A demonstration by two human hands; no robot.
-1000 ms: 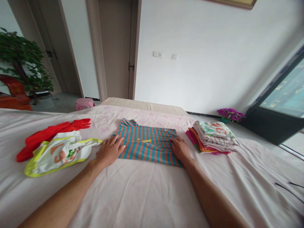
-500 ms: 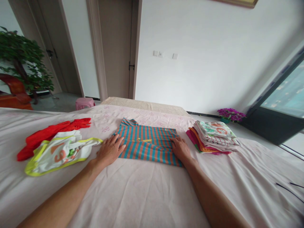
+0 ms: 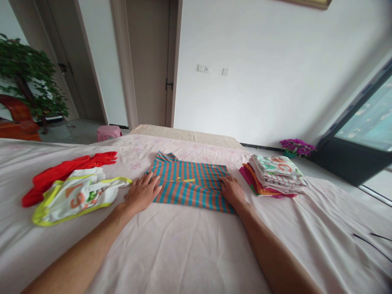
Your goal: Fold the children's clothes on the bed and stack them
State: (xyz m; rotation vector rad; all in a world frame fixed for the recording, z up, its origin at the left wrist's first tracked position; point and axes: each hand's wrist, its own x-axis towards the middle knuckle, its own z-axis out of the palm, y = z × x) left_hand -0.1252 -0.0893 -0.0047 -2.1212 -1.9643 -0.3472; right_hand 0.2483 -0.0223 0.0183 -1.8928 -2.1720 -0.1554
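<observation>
At frame centre, my left hand (image 3: pixel 141 195) and right hand (image 3: pixel 232 192) press flat, fingers released, on the striped shirt (image 3: pixel 189 186). Uneven pressure could skew its fold on the bed (image 3: pixel 190 253).

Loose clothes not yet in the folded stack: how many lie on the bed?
3: the striped shirt under both hands, the white-and-yellow garment at left, the red garment behind it.

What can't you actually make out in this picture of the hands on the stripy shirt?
Head view:
- Striped shirt: its side edges lie under the left hand and right hand.
- Folded stack: the lower garments are covered by those above.
- Red garment: partly under the white and yellow garment.
- Picture frame: cut by the top edge.
</observation>
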